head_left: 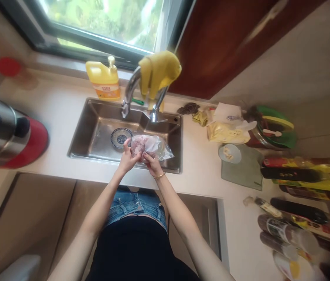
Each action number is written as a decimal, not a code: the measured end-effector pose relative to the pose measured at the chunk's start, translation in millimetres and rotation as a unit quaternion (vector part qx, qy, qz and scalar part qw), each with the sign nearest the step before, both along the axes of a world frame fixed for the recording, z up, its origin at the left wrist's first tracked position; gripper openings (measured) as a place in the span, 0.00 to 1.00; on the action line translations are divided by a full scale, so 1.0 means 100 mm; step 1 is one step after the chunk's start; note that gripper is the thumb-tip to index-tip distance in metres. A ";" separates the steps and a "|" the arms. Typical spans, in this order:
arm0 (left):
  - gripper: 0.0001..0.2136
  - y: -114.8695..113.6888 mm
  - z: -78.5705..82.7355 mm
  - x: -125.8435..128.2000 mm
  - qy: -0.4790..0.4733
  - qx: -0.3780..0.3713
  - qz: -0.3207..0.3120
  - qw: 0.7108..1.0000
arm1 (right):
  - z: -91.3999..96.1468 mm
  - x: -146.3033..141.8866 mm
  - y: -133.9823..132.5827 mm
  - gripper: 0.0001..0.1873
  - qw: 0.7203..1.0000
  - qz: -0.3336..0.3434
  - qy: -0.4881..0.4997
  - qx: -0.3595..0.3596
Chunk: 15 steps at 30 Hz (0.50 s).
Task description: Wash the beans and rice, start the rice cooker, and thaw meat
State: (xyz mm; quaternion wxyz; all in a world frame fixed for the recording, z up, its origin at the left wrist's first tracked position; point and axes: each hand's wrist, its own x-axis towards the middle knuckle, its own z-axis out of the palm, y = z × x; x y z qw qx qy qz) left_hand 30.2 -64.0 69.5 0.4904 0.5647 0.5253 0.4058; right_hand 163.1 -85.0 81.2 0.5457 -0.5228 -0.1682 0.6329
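Observation:
A clear plastic bag of pinkish raw meat (pixel 141 145) is held up over the front of the steel sink (pixel 94 117). My left hand (pixel 128 158) grips its left side, thumb in front and a finger raised along the edge. On the lower middle of the bag, my right hand (pixel 153 164) is closed with the thumb pressing the plastic; a thin bangle circles that wrist. The bag's loose end spreads out to the right. Behind it, a blue-patterned plate (pixel 121 136) lies on the sink floor, partly covered by the left hand and bag.
A faucet (pixel 131 86) draped with yellow gloves (pixel 159 70) rises behind the sink. Beside it stands a yellow detergent jug (pixel 103 80). To the right are a small white dish (pixel 229 153) on a green cloth (pixel 241 169) and several bottles (pixel 293 173). A red-based appliance (pixel 33 144) stands left.

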 end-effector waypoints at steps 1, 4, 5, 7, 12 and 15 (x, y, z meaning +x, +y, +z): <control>0.36 0.09 -0.02 -0.16 0.015 -0.004 -0.009 1.000 | -0.06 -0.15 0.09 0.18 1.000 -0.006 0.006 -0.004; 0.34 0.32 -0.08 -0.57 0.031 0.001 -0.031 0.999 | -0.24 -0.57 0.29 0.16 0.999 -0.035 0.016 -0.008; 0.34 0.39 -0.11 -0.67 0.029 0.007 -0.036 0.999 | -0.29 -0.69 0.33 0.16 0.999 -0.050 0.020 -0.009; 0.34 0.49 -0.16 -0.81 0.027 0.016 -0.035 0.999 | -0.38 -0.89 0.41 0.16 0.996 -0.087 0.028 -0.007; 0.42 0.62 -0.34 -0.93 0.024 -0.010 -0.025 0.999 | -0.47 -1.11 0.49 0.18 0.990 -0.134 0.017 -0.033; 0.43 0.65 -0.45 -0.96 0.004 -0.027 -0.049 0.998 | -0.53 -1.14 0.51 0.19 0.988 -0.145 -0.020 -0.046</control>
